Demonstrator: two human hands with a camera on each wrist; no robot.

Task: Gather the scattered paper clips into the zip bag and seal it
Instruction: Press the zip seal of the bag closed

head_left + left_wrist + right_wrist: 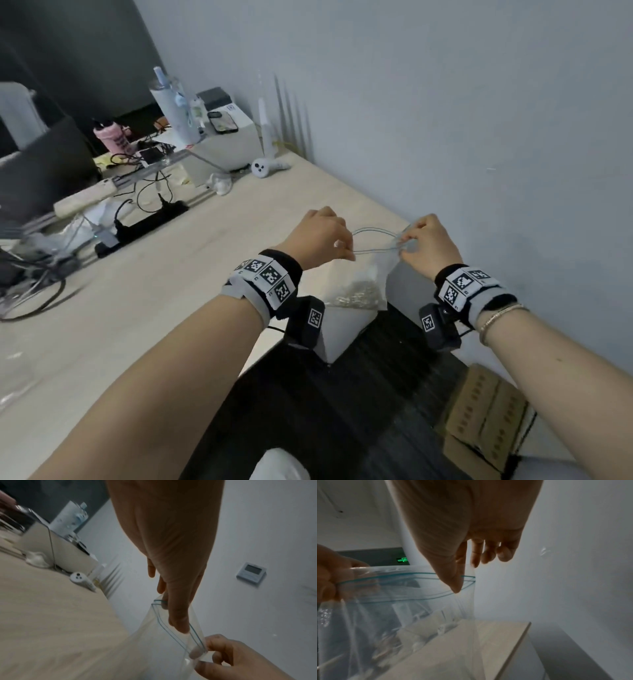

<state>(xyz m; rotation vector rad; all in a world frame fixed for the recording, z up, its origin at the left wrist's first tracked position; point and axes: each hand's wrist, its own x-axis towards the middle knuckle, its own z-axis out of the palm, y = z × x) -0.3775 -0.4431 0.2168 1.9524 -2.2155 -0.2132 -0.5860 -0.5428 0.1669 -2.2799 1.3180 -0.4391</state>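
Observation:
A clear zip bag with a blue zip line hangs in the air above the desk's right corner. Silver paper clips lie heaped in its bottom. My left hand pinches the left end of the bag's top, and my right hand pinches the right end. The mouth bows open between them, its two zip strips apart. In the left wrist view my thumb lies over the zip bag, the right hand at its far end. In the right wrist view the zip bag stretches to the left hand.
The wooden desk runs left; its corner is just under the bag. A black power strip, cables, a white remote, a white box and bottles crowd the far left. Cardboard boxes stand on the dark floor at the right.

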